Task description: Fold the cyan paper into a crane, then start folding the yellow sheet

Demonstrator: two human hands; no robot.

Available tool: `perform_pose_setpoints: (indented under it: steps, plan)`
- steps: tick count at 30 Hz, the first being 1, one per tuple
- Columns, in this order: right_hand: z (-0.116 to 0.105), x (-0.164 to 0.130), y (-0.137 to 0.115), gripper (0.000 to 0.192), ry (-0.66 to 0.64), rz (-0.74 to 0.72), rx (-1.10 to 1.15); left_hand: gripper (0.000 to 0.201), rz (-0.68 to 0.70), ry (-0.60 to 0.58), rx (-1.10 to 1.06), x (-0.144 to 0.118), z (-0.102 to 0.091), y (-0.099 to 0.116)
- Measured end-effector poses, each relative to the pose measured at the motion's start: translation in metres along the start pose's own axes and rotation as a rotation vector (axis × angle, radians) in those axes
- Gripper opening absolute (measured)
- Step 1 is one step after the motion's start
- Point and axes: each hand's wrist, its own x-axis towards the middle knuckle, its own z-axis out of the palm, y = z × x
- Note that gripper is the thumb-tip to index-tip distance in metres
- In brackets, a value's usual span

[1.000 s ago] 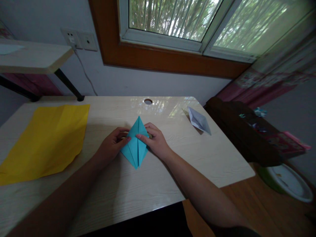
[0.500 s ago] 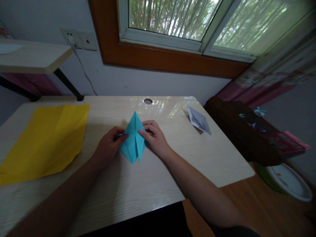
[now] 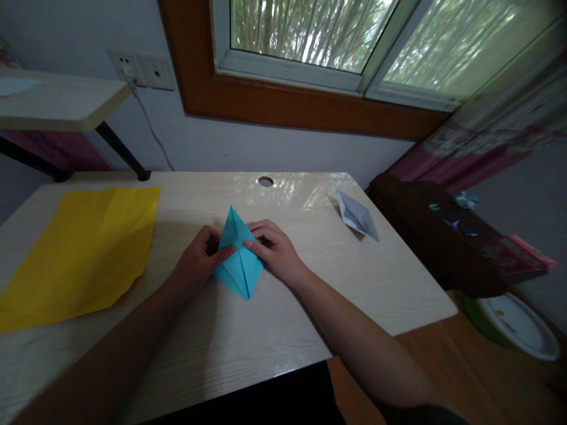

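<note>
A: Blue paper model (image 3: 237, 260): located at the centre of the frame, flat on the table (image 3: 274, 330), long axis running top to bottom, slightly tilted, one tip pointing toward the window (image 3: 336, 41).

B: Hand status?

A: Left hand (image 3: 199, 260) is pressed against the left edge of the model, with a fingertip on the centre line. Right hand (image 3: 274, 251) is on the right edge, fingers bent over the upper flap. Both hands are closed on the paper and pin it to the surface; neither lifts it clear.

B: Stage of folding?

A: Judging by shape, well advanced. The sheet is already reduced to a narrow kite-like diamond with a visible centre crease and layered flaps. No neck, wing or other finished feature shows, so shaping folds appear to remain. The hidden layers cannot be read from this view.

B: Other items?

A: Yellow sheet (image 3: 84, 248), unfolded but creased, at the left of the frame, well apart from the hands. White folded paper piece (image 3: 358, 216), right of centre, near the far table edge. A bowl (image 3: 516, 327) sits at the lower right, off the table.
</note>
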Motion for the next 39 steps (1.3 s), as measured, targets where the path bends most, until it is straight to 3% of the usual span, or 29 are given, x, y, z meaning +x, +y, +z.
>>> perform_pose_setpoints:
  steps: [5,10,16,24,39]
  plan:
    - [0.001,0.0,0.002,0.013,0.0,-0.026,0.003,0.045,-0.01,0.009,-0.047,-0.001,0.002,0.001]
    - [0.003,-0.002,0.008,0.027,0.008,0.104,0.074,0.057,-0.033,-0.023,-0.144,0.001,0.003,0.001]
    - [0.006,-0.004,0.011,0.041,0.012,0.186,0.213,0.045,-0.05,-0.043,-0.019,0.002,-0.001,0.0]
    - [0.005,-0.004,0.009,0.041,0.005,0.214,0.232,0.043,-0.122,-0.058,0.088,-0.001,-0.002,0.013]
    - [0.005,-0.003,0.01,0.036,0.046,0.217,0.25,0.043,-0.145,0.005,0.082,0.0,-0.004,0.007]
